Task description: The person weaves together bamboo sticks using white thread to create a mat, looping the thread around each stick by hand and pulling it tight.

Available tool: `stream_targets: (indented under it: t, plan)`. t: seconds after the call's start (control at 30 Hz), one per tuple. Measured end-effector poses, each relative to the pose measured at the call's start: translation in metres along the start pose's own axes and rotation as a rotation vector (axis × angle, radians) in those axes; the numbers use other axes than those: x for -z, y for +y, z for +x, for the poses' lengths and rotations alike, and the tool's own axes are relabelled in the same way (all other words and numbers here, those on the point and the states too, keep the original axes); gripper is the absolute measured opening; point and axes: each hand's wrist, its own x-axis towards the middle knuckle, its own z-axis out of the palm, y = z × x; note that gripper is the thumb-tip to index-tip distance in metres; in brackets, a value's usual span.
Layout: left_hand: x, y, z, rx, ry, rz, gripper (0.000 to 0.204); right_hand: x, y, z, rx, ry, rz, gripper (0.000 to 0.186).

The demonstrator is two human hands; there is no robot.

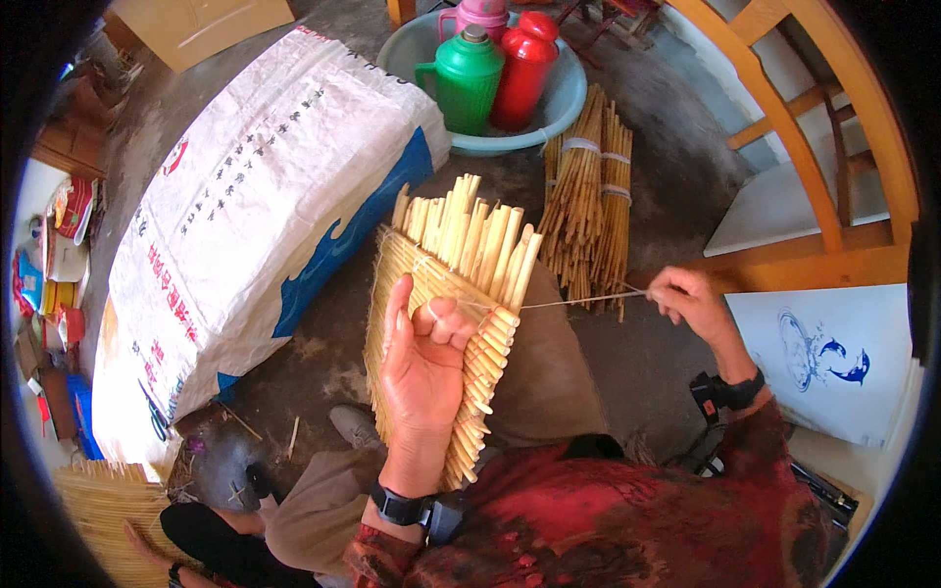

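A mat of pale reed stalks point(470, 384) bound side by side leans across my lap, its loose ends sticking up at the top. My left hand point(423, 358) is palm up against its face, the index finger stretched and the other fingers curled in where a thin string point(573, 302) reaches them. From the mat's right edge the string runs taut to my right hand point(688, 302), whose fingers are pinched on it, well out to the right. Part of the mat is hidden behind my left hand and forearm.
A large white and blue woven sack point(245, 186) fills the left. Beyond the mat, a pale blue basin point(480, 145) holds green, red and pink thermos flasks. Tied reed bundles point(588, 196) lie near a wooden chair frame point(799, 108). Another person's hand point(147, 549) is at lower left.
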Motion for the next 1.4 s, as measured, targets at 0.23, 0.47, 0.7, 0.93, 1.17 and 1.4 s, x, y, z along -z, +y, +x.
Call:
stream_targets:
  t: [0.23,0.47,0.7,0.93,1.17,1.4]
  plan:
    - [-0.007,0.002,0.002,0.004,-0.069,0.085,0.053,0.012,0.017,-0.020,-0.318,-0.390,-0.028,0.015]
    - [-0.002,0.001,0.003,-0.007,-0.081,0.116,0.054,-0.004,0.027,-0.013,-0.261,-0.391,-0.555,0.014]
    - [0.003,0.002,0.001,-0.087,-0.016,0.078,0.042,-0.053,-0.059,0.017,0.294,-0.087,-0.229,0.018]
    - [0.001,0.007,-0.002,-0.108,0.006,0.083,0.040,-0.102,-0.104,0.032,0.564,-0.069,-0.129,0.023]
    - [0.004,0.005,0.001,-0.114,-0.037,-0.012,0.039,-0.114,-0.117,0.039,0.229,-0.330,0.046,0.015]
    - [-0.002,0.004,0.007,-0.078,-0.040,0.042,0.038,-0.113,-0.088,0.050,0.400,-0.195,0.115,0.011]
